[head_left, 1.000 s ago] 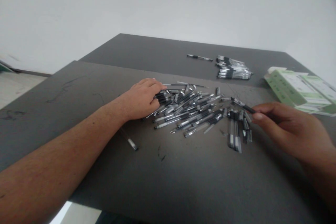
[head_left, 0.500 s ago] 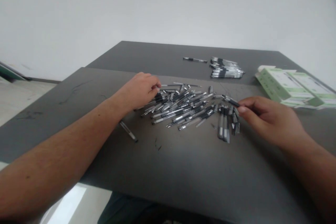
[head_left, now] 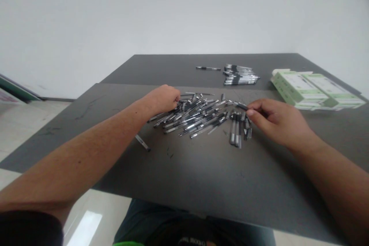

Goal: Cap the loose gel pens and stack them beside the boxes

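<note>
Here, a person appears to be at the picking-out step, working through a loose heap of pen parts (head_left: 198, 117) in the middle of a dark desk (head_left: 198, 177). The right hand (head_left: 271, 119) is clamped, thumb against fingers, on a slim pen piece (head_left: 240, 105) held at the heap's right edge, its far end toward the heap. The left hand (head_left: 166, 98) curls down at the heap's left side; whether its fingers are closed on anything cannot be told. The next move seems to call for a clean pinch on one matching part, with the right hand kept steady. The held piece looks dark along the grip and paler toward its far end, though fine detail is blurred. The heaped parts are clear, black and silvery, lying crisscross. Beyond them, a stack of pens (head_left: 240, 75) lies near green-and-white boxes (head_left: 301, 88).
</note>
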A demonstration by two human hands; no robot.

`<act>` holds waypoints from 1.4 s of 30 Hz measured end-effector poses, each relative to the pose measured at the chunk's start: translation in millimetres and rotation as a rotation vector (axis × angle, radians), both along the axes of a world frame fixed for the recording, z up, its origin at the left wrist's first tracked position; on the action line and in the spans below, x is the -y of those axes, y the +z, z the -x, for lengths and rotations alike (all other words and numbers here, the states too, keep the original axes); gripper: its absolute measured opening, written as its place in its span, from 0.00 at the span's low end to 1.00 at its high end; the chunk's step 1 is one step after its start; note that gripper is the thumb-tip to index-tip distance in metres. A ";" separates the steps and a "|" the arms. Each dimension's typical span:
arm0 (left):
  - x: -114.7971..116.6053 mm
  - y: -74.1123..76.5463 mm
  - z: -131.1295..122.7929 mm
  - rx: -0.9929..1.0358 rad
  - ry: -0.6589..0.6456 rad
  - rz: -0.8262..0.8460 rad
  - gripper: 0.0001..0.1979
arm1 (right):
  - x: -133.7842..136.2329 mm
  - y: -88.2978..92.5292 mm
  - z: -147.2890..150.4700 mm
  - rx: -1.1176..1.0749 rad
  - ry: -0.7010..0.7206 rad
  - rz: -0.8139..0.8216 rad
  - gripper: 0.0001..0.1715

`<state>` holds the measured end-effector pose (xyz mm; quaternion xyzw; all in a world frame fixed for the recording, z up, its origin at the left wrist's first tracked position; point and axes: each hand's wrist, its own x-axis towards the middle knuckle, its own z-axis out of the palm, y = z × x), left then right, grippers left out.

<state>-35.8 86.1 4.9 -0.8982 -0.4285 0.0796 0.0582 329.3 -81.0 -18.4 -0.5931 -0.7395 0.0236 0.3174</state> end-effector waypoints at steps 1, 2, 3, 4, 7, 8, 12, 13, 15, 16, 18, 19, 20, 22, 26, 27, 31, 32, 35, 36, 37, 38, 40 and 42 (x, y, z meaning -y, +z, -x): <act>-0.7 0.0 -1.4 -0.003 0.005 0.004 0.17 | -0.2 -0.1 0.4 -0.002 0.002 -0.004 0.13; -1.6 0.0 -2.7 -0.006 0.011 0.010 0.17 | -0.2 -0.1 0.8 -0.005 0.004 -0.007 0.13; -2.9 0.2 -4.1 -0.008 0.018 0.016 0.17 | -0.1 0.1 1.5 -0.008 0.005 -0.009 0.14; -4.4 0.6 -5.4 -0.009 0.023 0.022 0.17 | 0.0 0.6 2.2 -0.012 0.006 -0.008 0.14; -10.9 2.4 -9.6 -0.019 0.023 0.042 0.14 | 0.6 3.5 4.4 -0.016 0.012 0.010 0.15; -13.4 3.1 -11.0 -0.025 0.016 0.049 0.12 | 0.8 4.7 4.9 -0.018 0.014 0.016 0.15; -21.8 4.9 -16.6 -0.041 -0.020 0.069 0.07 | 0.4 7.9 5.3 -0.021 0.031 0.025 0.14; -23.1 5.1 -17.8 -0.045 -0.028 0.073 0.07 | 0.2 8.3 5.3 -0.017 0.035 0.026 0.14; -24.8 5.8 -19.9 -0.059 -0.044 0.079 0.06 | -0.1 8.9 5.5 -0.008 0.038 0.035 0.14; -25.4 6.6 -20.5 -0.067 -0.051 0.080 0.06 | -0.2 9.0 5.7 -0.007 0.037 0.041 0.14; -25.9 9.7 -20.8 -0.079 -0.064 0.079 0.05 | -0.2 9.3 6.4 -0.012 0.038 0.053 0.14; -25.8 12.1 -20.2 -0.082 -0.070 0.075 0.06 | -0.2 9.4 6.8 -0.015 0.040 0.056 0.14; -25.1 15.0 -19.3 -0.079 -0.074 0.067 0.06 | -0.2 9.3 7.1 -0.016 0.040 0.054 0.15; -21.3 22.0 -16.3 -0.046 -0.070 0.041 0.06 | -0.2 8.9 7.6 -0.014 0.043 0.043 0.14; 4.4 34.6 -11.0 0.249 -0.015 0.050 0.08 | -0.2 6.6 9.1 -0.019 0.072 0.032 0.13; 14.8 36.4 -11.1 0.336 -0.018 0.088 0.08 | -0.2 5.8 9.7 -0.024 0.083 0.028 0.13; 61.0 36.2 -20.5 0.727 -0.005 0.235 0.11 | 0.6 3.7 13.0 -0.037 0.124 0.016 0.13; 71.2 34.6 -24.8 0.821 0.008 0.260 0.13 | 0.8 3.5 13.8 -0.039 0.134 0.015 0.12; 93.1 27.5 -40.5 1.020 0.036 0.309 0.12 | 1.5 3.6 15.7 -0.047 0.153 0.014 0.11; 97.2 24.3 -46.2 1.082 0.054 0.343 0.11 | 1.8 3.8 16.2 -0.051 0.157 0.015 0.10; 99.8 20.4 -51.9 1.156 0.078 0.373 0.11 | 2.0 4.1 16.6 -0.057 0.162 0.017 0.10; 101.0 15.8 -57.6 1.225 0.083 0.392 0.11 | 2.2 4.4 17.1 -0.063 0.166 0.020 0.10; 100.3 4.7 -68.1 1.367 0.093 0.441 0.10 | 2.6 5.2 17.8 -0.071 0.173 0.024 0.10; 97.7 -7.8 -76.4 1.499 0.104 0.509 0.09 | 2.9 6.0 18.4 -0.072 0.174 0.031 0.10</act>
